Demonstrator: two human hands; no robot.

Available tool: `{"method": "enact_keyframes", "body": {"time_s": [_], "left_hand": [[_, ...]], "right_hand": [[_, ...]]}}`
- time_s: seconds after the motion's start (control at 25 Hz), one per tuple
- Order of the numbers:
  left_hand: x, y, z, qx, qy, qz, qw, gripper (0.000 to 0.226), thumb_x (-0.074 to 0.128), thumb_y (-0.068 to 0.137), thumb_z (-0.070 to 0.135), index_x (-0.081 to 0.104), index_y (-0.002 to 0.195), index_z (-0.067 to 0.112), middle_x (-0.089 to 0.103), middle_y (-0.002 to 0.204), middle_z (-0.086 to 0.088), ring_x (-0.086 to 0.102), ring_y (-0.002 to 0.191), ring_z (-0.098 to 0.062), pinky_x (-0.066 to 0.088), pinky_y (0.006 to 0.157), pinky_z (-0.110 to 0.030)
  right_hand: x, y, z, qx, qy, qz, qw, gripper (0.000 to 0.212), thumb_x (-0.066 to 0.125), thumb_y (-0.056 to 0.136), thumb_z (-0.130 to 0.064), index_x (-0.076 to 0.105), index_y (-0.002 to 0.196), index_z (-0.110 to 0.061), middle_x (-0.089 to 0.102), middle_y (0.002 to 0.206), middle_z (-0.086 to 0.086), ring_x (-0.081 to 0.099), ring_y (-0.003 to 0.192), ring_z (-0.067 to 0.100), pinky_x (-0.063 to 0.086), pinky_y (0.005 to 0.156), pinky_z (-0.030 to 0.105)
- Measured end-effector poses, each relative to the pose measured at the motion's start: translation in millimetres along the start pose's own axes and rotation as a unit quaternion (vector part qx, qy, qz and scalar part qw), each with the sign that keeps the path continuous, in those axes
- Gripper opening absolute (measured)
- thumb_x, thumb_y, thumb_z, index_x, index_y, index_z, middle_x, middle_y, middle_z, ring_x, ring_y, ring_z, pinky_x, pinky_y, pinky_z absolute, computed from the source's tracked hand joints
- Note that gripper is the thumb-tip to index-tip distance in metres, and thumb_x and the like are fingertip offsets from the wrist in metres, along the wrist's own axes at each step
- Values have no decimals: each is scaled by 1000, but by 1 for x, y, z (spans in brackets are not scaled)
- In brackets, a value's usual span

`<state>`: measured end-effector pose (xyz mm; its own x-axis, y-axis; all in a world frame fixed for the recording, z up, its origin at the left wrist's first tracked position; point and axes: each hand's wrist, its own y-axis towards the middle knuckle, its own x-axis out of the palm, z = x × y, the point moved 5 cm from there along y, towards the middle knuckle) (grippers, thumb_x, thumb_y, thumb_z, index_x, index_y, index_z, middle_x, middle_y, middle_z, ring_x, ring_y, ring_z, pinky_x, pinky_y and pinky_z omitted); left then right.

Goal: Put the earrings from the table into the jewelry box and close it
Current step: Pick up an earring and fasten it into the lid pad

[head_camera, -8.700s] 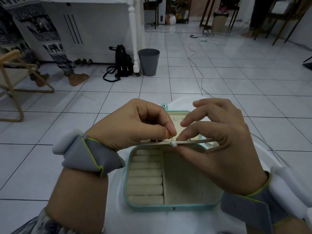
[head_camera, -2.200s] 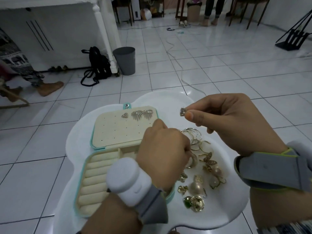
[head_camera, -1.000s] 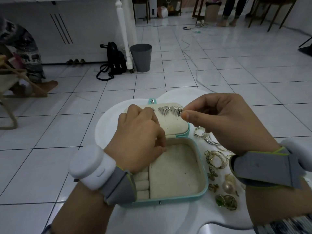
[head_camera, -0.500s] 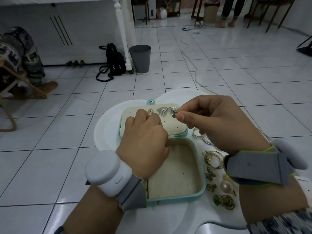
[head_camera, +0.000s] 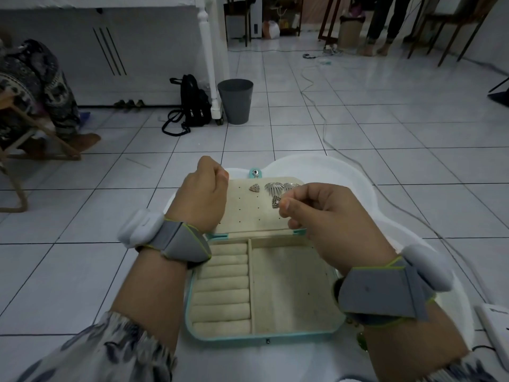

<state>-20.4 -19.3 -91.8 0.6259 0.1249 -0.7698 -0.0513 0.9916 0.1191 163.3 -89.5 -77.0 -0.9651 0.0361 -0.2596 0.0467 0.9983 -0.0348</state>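
Note:
The teal jewelry box lies open on the white table, its cream lid panel tilted back. A triangular silver earring and two fan-shaped earrings are pinned along the panel's top. My right hand pinches a matching triangular earring just over the panel's right part. My left hand is curled round the lid's left edge. The box's ring rolls and its open compartment hold nothing. My right arm hides the loose earrings on the table.
A white block lies at the table's right edge, and a cable runs across the tiled floor. A grey bin and a black backpack stand by a white post. A seated person's legs are at far left.
My left hand has slid from the middle of the lid to its left edge. My right hand has lowered the earring from the panel's top edge to its right part.

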Motion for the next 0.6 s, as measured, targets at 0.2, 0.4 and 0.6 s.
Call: {"method": "enact_keyframes", "body": {"time_s": [0.2,0.4,0.6], "left_hand": [[-2,-2,2,15,-74,-13,997,18,31,99,28,43,99,14,62,109,-8,56,92,-25,48,78,-42],[-18,-9,12,37,-171,34,984,19,35,99,26,47,99,12,60,108,-5,53,87,-19,44,72,-34],[-31,-25,25,30,-283,75,956,19,38,99,26,50,98,11,59,91,6,49,74,-8,42,65,-26]], "right_hand": [[-5,1,-3,6,1,0,1000,16,65,84,-17,67,68,-19,67,72,3,57,62,10,41,60,24],[-8,-2,-18,-11,-19,4,1000,11,66,82,-17,69,72,-17,70,72,5,61,60,11,51,58,30],[25,-6,-27,-4,68,-32,997,14,62,86,-5,67,73,-8,65,61,2,58,48,14,52,46,25]]}}
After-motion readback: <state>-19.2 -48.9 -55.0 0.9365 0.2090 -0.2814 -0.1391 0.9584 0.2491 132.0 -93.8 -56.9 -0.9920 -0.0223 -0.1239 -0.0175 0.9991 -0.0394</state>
